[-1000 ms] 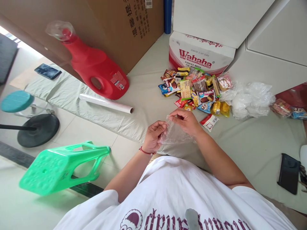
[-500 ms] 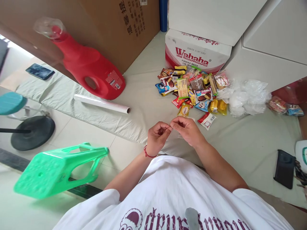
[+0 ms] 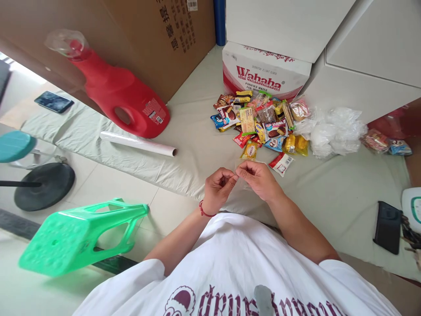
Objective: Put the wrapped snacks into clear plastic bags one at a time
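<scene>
My left hand (image 3: 219, 188) and my right hand (image 3: 258, 179) meet in front of my shirt, thumbs and fingers pinched together with the fingertips nearly touching. Between them they hold a thin clear plastic bag (image 3: 242, 185), hard to see because it is so transparent and partly covered by the fingers. Just beyond the hands lies a heap of small wrapped snacks (image 3: 249, 120). A red and white packet (image 3: 281, 164) lies apart at its near side. To the right of the heap are several clear plastic bags (image 3: 335, 131), bunched and whitish.
A Wahaha carton (image 3: 263, 74) stands behind the snacks. At left are a red jug (image 3: 125, 87), a white roll (image 3: 138, 144) and a phone (image 3: 53, 102). A green stool (image 3: 82, 232) lies on the floor. More packets (image 3: 376, 141) and a black phone case (image 3: 388, 227) lie at right.
My hands stay pinched together, with only a slight shift at the fingertips. The view has moved a little, so the snacks and carton appear slightly further left.
</scene>
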A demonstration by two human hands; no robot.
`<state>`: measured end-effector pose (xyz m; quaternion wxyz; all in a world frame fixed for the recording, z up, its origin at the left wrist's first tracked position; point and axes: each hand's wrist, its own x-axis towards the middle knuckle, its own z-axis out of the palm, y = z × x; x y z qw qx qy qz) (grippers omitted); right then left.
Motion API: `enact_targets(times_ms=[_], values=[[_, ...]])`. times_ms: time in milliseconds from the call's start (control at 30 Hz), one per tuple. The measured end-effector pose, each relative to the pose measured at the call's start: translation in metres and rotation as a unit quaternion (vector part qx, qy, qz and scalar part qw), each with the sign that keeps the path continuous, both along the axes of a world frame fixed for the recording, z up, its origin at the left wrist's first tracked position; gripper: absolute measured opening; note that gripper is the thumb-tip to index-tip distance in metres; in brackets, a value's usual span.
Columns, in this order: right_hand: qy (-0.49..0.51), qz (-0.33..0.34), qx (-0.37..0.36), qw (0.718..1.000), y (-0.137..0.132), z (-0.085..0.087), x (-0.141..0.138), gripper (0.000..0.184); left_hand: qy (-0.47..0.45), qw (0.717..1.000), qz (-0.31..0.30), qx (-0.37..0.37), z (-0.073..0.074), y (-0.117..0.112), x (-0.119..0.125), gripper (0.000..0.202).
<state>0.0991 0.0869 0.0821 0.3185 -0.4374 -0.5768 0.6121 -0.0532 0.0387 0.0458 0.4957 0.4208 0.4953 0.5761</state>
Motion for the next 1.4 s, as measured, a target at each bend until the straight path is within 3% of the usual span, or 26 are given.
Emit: enact_targets(times_ms=[267, 400, 633, 933, 1200, 1400], values=[[0.006, -0.032, 0.0, 0.999, -0.003, -0.011, 0.004, 0.038, -0.157, 0.985, -0.019, -0.066, -0.004, 0.006, -0.001, 0.035], [-0.021, 0.002, 0.033, 0.999, -0.003, -0.008, 0.004, 0.032, -0.147, 0.985, -0.047, -0.082, -0.004, 0.005, -0.002, 0.033], [-0.117, 0.011, 0.137, 0.984, -0.004, -0.002, 0.004, 0.026, -0.133, 0.988, -0.012, -0.072, -0.002, 0.008, -0.004, 0.03], [-0.071, -0.008, 0.098, 0.993, -0.01, -0.001, 0.003, 0.027, -0.114, 0.99, -0.01, -0.078, -0.005, 0.004, -0.004, 0.03], [-0.033, -0.011, 0.063, 0.997, -0.01, -0.002, 0.006, 0.031, -0.179, 0.979, -0.023, -0.099, 0.002, 0.007, -0.006, 0.034], [-0.026, -0.046, 0.039, 0.998, -0.013, -0.001, 0.007, 0.035, -0.126, 0.989, -0.028, -0.075, -0.001, 0.003, -0.005, 0.03]])
